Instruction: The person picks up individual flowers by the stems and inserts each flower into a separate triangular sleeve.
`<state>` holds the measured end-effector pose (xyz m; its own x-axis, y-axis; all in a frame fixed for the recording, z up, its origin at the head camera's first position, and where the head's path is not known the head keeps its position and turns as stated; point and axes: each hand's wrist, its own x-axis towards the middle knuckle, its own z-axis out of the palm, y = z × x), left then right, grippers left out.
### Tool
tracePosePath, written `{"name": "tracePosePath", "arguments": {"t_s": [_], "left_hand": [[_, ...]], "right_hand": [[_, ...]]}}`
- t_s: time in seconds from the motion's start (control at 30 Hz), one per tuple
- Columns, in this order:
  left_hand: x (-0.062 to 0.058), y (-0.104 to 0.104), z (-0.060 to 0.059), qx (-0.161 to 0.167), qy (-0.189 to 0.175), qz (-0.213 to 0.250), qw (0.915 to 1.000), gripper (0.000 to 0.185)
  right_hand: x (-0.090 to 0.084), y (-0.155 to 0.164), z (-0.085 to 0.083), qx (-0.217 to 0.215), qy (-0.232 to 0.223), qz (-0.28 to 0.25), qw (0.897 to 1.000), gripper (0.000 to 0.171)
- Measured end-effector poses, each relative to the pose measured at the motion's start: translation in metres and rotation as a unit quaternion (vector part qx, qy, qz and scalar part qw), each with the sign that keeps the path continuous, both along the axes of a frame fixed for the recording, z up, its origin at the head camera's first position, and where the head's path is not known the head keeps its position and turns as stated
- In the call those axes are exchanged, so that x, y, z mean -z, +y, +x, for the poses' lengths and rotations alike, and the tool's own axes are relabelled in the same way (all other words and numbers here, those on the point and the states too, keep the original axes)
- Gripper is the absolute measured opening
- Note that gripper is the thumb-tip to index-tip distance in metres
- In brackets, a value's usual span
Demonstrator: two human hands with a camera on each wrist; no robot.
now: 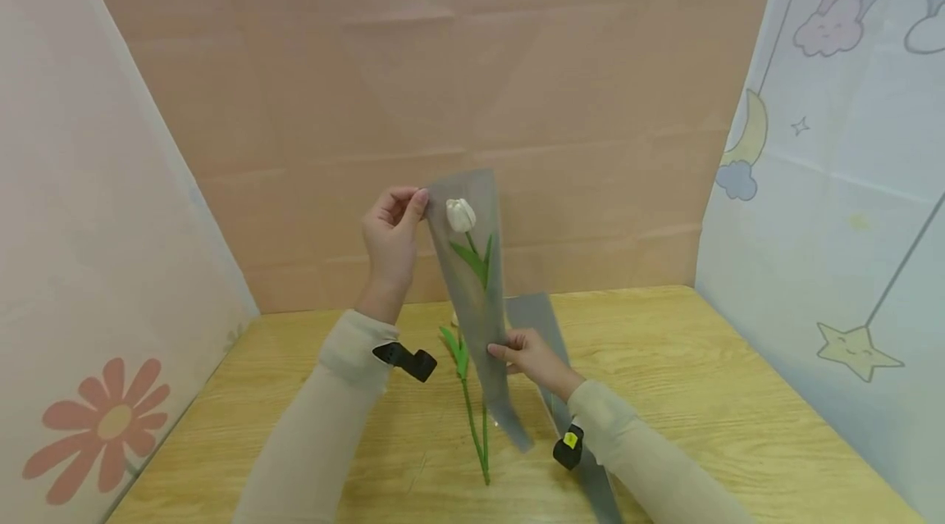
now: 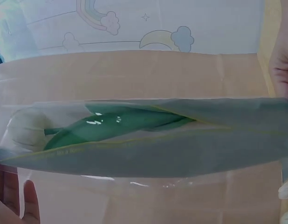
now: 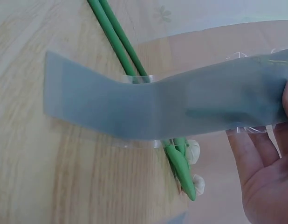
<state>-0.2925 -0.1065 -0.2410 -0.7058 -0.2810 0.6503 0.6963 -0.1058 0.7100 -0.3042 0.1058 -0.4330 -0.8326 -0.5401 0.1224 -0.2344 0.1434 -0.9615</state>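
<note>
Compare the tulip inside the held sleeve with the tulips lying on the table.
The sleeved tulip is lifted off the table, head up, inside the grey sleeve that the left hand pinches at the top and the right hand holds lower down. The loose tulips lie flat on the wooden table, bare of wrapping, partly under the sleeve. All have white heads and green stems and leaves.

Sleeve (image 1: 476, 294) veils the tulip's (image 1: 461, 215) lower stem.
</note>
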Motion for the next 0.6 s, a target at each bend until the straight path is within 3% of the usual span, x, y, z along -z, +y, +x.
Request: {"name": "tracePosePath", "arguments": {"t_s": [0.1,0.2,0.33,0.43,0.6], "left_hand": [[0.009,0.002,0.000,0.045,-0.046,-0.002,0.9980,0.010],[0.030,0.006,-0.001,0.091,-0.112,-0.053,0.9882,0.031],[0.069,0.016,0.000,0.118,-0.200,-0.160,0.9593,0.043],[0.094,0.026,0.003,0.116,-0.240,-0.195,0.9437,0.043],[0.111,0.037,0.005,0.084,-0.238,-0.181,0.9505,0.039]], "right_hand": [[0.001,0.001,0.000,0.000,-0.004,0.002,1.000,0.036],[0.000,0.002,0.000,0.005,-0.005,0.000,1.000,0.039],[-0.005,0.002,-0.001,0.012,-0.006,-0.006,1.000,0.042],[-0.007,0.002,-0.002,0.012,-0.006,-0.009,1.000,0.043],[-0.008,0.000,-0.002,0.013,-0.017,-0.011,1.000,0.039]]}}
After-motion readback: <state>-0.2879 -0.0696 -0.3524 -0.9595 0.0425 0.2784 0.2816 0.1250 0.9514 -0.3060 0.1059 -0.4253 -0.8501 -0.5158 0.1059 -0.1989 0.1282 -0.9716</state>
